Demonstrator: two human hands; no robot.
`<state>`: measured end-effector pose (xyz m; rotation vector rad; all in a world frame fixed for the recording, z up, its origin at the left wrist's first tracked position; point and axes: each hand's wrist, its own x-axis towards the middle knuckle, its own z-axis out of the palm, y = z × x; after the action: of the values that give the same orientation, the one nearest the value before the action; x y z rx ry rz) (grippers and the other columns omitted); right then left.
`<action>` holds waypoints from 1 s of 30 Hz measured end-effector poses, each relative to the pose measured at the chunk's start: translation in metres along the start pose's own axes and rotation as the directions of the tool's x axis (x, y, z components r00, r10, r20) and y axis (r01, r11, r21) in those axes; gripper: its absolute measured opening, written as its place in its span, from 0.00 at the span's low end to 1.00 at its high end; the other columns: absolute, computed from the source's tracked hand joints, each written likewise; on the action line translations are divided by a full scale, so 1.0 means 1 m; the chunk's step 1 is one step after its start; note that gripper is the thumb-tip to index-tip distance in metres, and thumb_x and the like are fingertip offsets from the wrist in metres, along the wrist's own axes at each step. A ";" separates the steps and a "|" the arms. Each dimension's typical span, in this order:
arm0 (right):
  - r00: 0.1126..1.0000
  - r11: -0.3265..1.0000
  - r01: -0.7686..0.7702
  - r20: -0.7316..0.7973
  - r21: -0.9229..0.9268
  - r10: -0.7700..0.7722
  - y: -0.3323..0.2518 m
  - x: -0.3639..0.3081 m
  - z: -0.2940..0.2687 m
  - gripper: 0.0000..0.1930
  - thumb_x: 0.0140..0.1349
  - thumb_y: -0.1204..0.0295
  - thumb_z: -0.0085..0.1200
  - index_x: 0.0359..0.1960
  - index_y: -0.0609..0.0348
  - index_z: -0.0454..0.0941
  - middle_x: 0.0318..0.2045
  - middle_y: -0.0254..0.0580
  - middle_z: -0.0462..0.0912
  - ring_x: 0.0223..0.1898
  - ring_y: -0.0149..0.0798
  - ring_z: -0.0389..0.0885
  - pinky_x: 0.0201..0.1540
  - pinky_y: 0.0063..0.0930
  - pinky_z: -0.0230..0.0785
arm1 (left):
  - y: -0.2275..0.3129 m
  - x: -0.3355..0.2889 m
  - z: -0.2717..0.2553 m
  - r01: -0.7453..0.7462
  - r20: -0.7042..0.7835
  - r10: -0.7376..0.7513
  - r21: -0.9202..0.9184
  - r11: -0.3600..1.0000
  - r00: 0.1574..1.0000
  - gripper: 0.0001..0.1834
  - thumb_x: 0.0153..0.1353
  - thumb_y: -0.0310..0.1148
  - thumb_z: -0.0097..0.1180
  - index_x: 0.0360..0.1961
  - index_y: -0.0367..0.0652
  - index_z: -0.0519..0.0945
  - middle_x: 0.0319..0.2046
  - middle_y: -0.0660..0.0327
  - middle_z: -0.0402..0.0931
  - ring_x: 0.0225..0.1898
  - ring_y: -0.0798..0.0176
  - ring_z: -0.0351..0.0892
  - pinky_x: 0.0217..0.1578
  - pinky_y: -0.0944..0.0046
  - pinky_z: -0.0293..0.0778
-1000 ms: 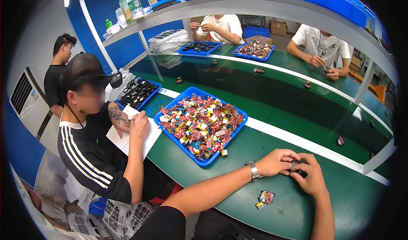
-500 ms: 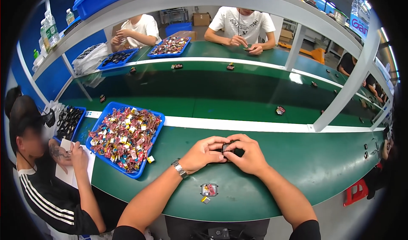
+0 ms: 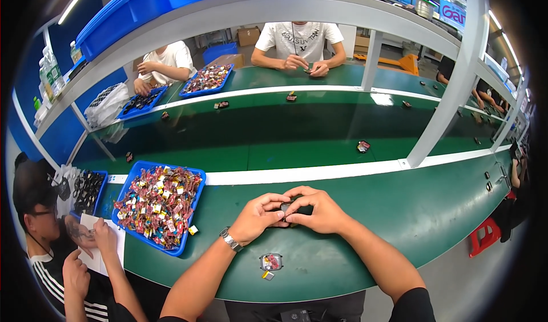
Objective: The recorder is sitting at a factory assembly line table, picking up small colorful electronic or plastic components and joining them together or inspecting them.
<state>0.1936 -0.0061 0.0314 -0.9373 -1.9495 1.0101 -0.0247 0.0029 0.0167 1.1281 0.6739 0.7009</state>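
Observation:
My left hand [image 3: 258, 218], with a metal-band watch on its wrist, and my right hand [image 3: 317, 211] meet over the green bench. Their fingertips close around a small dark watch case [image 3: 286, 208], which the fingers largely cover. Nearer to me lies a separate open watch case [image 3: 271, 261] with a reddish circuit board inside. A small silver-and-yellow battery [image 3: 268, 276] rests just below that case.
Left of my hands stands a blue tray [image 3: 197, 202] heaped with red boards and batteries. Beside it a co-worker [image 3: 40, 231] holds a hand over white paper [image 3: 117, 243]. Beyond a white rail [image 3: 297, 173], a green conveyor [image 3: 251, 145] carries scattered parts. A shelf post [image 3: 442, 99] rises at right.
The view has tilted and shifted, moving the near bench leftward and down in the picture. Both my hands keep hold of the dark case. The left co-worker's other hand has come into sight.

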 end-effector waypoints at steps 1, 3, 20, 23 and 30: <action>1.000 0.999 0.020 -0.021 -0.026 -0.021 -0.002 0.001 0.001 0.07 0.53 0.72 0.66 0.34 0.55 0.87 0.50 0.45 0.81 0.53 0.47 0.79 0.57 0.38 0.71 | 0.001 -0.001 0.000 -0.006 -0.024 0.006 -0.012 1.000 1.000 0.19 0.67 0.20 0.49 0.60 0.35 0.70 0.54 0.53 0.74 0.51 0.62 0.79 0.52 0.61 0.81; 0.998 0.998 0.042 -0.047 -0.051 -0.044 -0.005 0.001 0.006 0.07 0.53 0.72 0.66 0.34 0.55 0.87 0.50 0.44 0.81 0.53 0.47 0.79 0.57 0.39 0.71 | 0.001 -0.003 0.000 -0.012 -0.045 0.011 -0.018 1.000 0.999 0.19 0.68 0.20 0.49 0.59 0.36 0.70 0.54 0.53 0.74 0.52 0.62 0.79 0.52 0.61 0.81; 0.978 0.973 0.037 -0.193 -0.229 -0.083 -0.002 -0.003 0.020 0.07 0.56 0.72 0.63 0.37 0.55 0.87 0.49 0.39 0.81 0.54 0.45 0.76 0.55 0.38 0.72 | -0.002 -0.001 0.000 -0.044 -0.069 0.037 -0.104 0.994 0.997 0.17 0.69 0.25 0.51 0.58 0.37 0.71 0.53 0.55 0.76 0.54 0.60 0.79 0.54 0.57 0.80; 0.976 0.974 0.032 -0.204 -0.223 -0.079 -0.001 -0.003 0.021 0.08 0.56 0.72 0.63 0.38 0.54 0.87 0.49 0.39 0.81 0.54 0.46 0.76 0.56 0.38 0.71 | -0.005 -0.001 -0.002 -0.061 -0.072 0.053 -0.111 0.992 0.996 0.17 0.69 0.25 0.51 0.58 0.37 0.71 0.53 0.55 0.76 0.54 0.60 0.79 0.55 0.57 0.80; 0.973 0.977 0.029 -0.217 -0.210 -0.075 -0.002 -0.002 0.024 0.08 0.56 0.74 0.62 0.39 0.53 0.87 0.51 0.40 0.81 0.56 0.47 0.76 0.57 0.38 0.72 | -0.005 -0.001 -0.005 -0.058 -0.079 0.045 -0.160 0.985 0.996 0.17 0.70 0.27 0.53 0.58 0.37 0.72 0.53 0.55 0.76 0.54 0.60 0.79 0.55 0.56 0.80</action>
<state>0.1737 -0.0162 0.0226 -1.0589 -1.9002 0.6502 -0.0284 0.0032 0.0112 0.9761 0.6414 0.8311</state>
